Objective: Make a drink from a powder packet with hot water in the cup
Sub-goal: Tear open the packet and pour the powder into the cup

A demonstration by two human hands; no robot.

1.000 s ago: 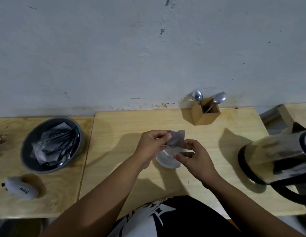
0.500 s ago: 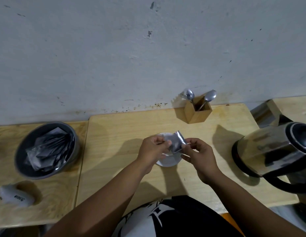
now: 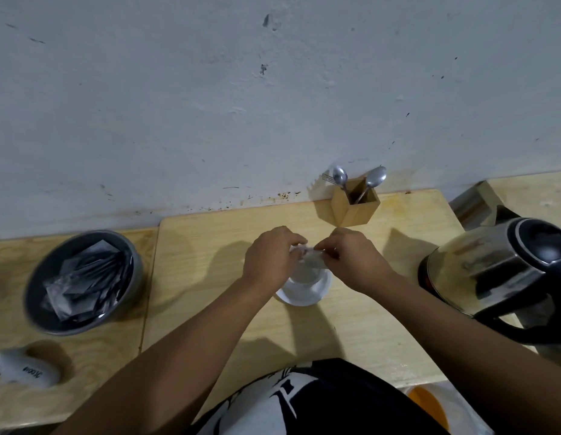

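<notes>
A white cup stands on the pale wooden table, near its middle. Just above the cup a small silver powder packet is pinched between my left hand and my right hand, both knuckles-up and close together. My fingers hide most of the packet, and I cannot tell whether it is torn. A steel electric kettle with a black lid and handle stands at the right edge of the table.
A grey bowl holding several silver packets sits on the left. A white object with lettering lies in front of it. A wooden holder with spoons and a fork stands against the wall.
Both hands have turned knuckles-up and drawn tighter together over the cup. The packet, held up flat and plainly seen before, is now mostly covered by my fingers.
</notes>
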